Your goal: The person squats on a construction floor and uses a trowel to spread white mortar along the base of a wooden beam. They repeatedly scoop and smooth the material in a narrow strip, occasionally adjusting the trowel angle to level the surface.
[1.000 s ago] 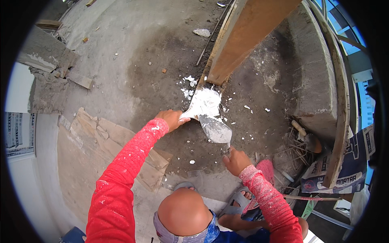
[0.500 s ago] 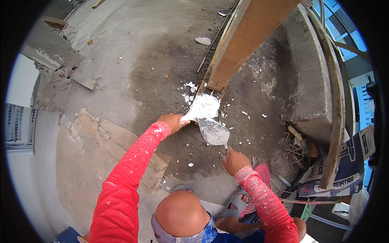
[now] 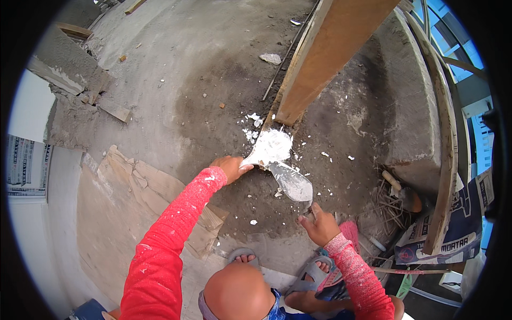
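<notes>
While the left hand [image 3: 229,169] has its grip wrapped around the narrow handle of a white-smeared, fan-shaped scraper [image 3: 273,145], the right hand [image 3: 321,226] seems to clasp the mostly hidden handle of a grey, leaf-shaped metal trowel [image 3: 293,183]. The trowel's long axis slants, tip up-left at the scraper's lower edge; the scraper widens up-right. Both are above the gritty concrete floor [image 3: 154,106], inward of its right edge, near a smooth brown wooden post [image 3: 330,58].

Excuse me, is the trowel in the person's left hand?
No, the right hand holds the trowel; the left hand grips a white-smeared tool.
</notes>
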Demonstrator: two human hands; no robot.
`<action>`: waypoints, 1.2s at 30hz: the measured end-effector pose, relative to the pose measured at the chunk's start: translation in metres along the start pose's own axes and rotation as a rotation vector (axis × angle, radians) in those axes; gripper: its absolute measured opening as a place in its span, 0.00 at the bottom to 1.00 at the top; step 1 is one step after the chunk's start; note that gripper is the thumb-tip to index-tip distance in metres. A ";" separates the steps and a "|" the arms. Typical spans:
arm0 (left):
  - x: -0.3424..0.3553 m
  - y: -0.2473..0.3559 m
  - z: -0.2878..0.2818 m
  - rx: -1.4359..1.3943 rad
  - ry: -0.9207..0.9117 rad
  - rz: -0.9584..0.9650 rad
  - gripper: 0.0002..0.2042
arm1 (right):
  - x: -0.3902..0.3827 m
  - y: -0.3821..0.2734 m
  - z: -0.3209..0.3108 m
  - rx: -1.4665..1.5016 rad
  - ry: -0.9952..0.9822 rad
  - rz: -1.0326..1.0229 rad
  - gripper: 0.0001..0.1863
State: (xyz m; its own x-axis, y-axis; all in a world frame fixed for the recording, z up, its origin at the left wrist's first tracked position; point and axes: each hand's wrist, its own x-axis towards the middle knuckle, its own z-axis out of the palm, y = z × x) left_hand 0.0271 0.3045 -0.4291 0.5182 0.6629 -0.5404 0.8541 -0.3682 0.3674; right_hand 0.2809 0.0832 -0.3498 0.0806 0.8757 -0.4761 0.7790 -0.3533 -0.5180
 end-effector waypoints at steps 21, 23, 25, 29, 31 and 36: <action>0.012 -0.015 -0.014 -0.207 -0.124 0.104 0.38 | 0.058 -0.057 0.014 -0.314 0.209 -0.253 0.18; 0.013 -0.018 -0.011 -0.272 -0.124 0.130 0.38 | 0.062 -0.062 0.015 -0.301 0.218 -0.266 0.18; 0.015 -0.021 -0.008 -0.294 -0.114 0.141 0.39 | 0.069 -0.067 0.016 -0.372 0.162 -0.210 0.19; 0.023 -0.028 0.000 -0.257 -0.079 0.143 0.39 | 0.079 -0.072 0.014 -0.397 0.164 -0.187 0.19; 0.026 -0.029 0.004 -0.297 -0.124 0.131 0.39 | 0.082 -0.072 0.013 -0.363 0.193 -0.255 0.19; 0.034 -0.025 0.007 -0.364 0.109 0.345 0.34 | 0.086 -0.069 0.017 -0.495 0.090 -0.182 0.20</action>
State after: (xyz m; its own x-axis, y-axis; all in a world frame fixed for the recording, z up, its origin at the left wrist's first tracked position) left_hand 0.0241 0.3316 -0.4623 0.7428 0.6141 -0.2667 0.5537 -0.3395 0.7604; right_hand 0.2236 0.1768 -0.3675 -0.0474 0.9408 -0.3355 0.9837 -0.0143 -0.1792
